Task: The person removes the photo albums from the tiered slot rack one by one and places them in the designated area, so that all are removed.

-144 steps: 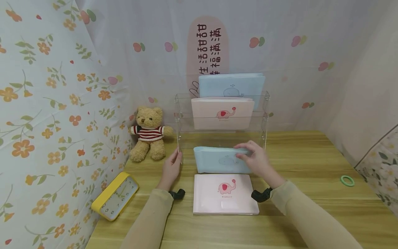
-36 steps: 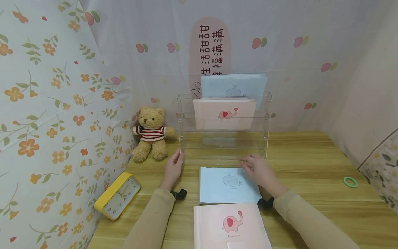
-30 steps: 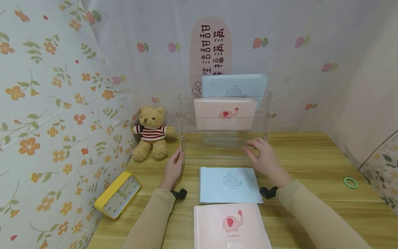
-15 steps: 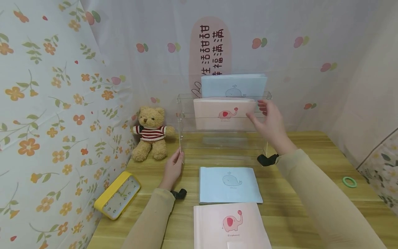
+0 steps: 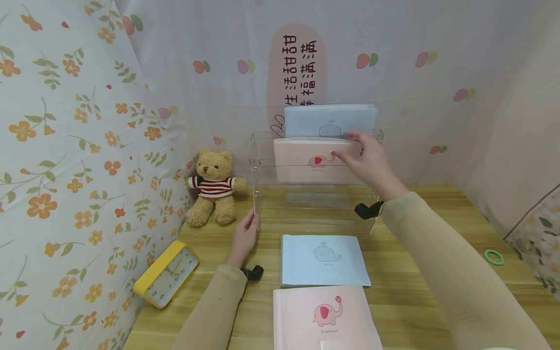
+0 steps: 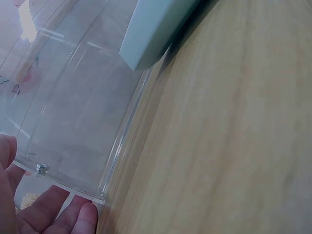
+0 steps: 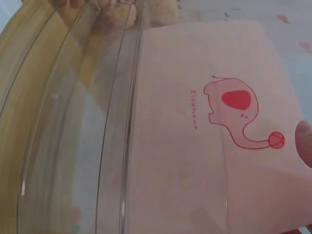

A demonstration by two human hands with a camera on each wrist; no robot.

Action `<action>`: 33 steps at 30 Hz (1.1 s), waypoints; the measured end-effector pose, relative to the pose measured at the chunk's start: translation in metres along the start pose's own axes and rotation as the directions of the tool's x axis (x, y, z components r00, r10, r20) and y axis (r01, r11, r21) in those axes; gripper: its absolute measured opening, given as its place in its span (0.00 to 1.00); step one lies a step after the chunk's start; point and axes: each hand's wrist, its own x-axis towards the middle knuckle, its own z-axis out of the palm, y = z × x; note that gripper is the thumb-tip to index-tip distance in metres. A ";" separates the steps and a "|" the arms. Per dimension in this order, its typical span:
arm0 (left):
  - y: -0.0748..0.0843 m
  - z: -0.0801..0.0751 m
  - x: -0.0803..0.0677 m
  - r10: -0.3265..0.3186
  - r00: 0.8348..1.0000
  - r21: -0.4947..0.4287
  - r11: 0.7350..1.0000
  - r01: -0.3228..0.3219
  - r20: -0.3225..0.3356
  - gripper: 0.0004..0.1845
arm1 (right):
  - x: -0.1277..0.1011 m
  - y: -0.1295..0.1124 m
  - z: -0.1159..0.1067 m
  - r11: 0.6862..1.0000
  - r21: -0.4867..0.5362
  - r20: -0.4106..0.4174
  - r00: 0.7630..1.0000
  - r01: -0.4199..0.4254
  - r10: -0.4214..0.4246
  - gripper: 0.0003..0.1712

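Observation:
A clear tiered rack (image 5: pixel 312 214) stands on the table, its left side panel gripped by my left hand (image 5: pixel 243 238). In the left wrist view, fingers (image 6: pixel 48 204) wrap beneath that panel's edge. A pink booklet with a red elephant (image 5: pixel 288 163) leans in a middle tier. My right hand (image 5: pixel 372 163) pinches its upper right edge, thumb in front and fingers behind; the right wrist view shows the thumb (image 7: pixel 304 141) beside the elephant's ball. Behind it, a blue whale booklet (image 5: pixel 306 119) sits in the top tier.
Another blue whale booklet (image 5: pixel 299 265) lies flat before the rack, and a second pink elephant booklet (image 5: pixel 297 321) lies nearer me. A teddy bear (image 5: pixel 212 187) and yellow clock (image 5: pixel 166 274) are at left. A green ring (image 5: pixel 493 257) lies at right.
The lower blue booklet went from tilted up in my right hand to lying flat; the nearer pink one shifted toward me. My right hand rose to the rack's pink booklet. The left hand kept its hold.

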 end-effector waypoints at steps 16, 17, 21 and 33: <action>0.003 -0.001 -0.002 0.000 1.000 0.004 1.000 -0.001 0.009 0.27 | 0.015 -0.007 0.011 0.997 0.031 0.029 0.997 -0.072 0.071 0.25; 0.003 -0.001 -0.001 -0.002 1.000 0.005 1.000 0.002 0.010 0.28 | 0.015 -0.007 0.011 0.997 0.027 0.027 0.997 -0.075 0.074 0.24; 0.002 -0.001 0.000 -0.001 1.000 0.007 1.000 0.001 0.006 0.28 | 0.015 -0.009 0.013 0.996 0.035 0.006 0.996 -0.084 0.084 0.22; 0.001 0.000 -0.001 -0.002 1.000 -0.005 1.000 0.002 0.001 0.27 | 0.008 -0.019 0.031 0.991 0.123 -0.179 0.980 -0.059 0.080 0.14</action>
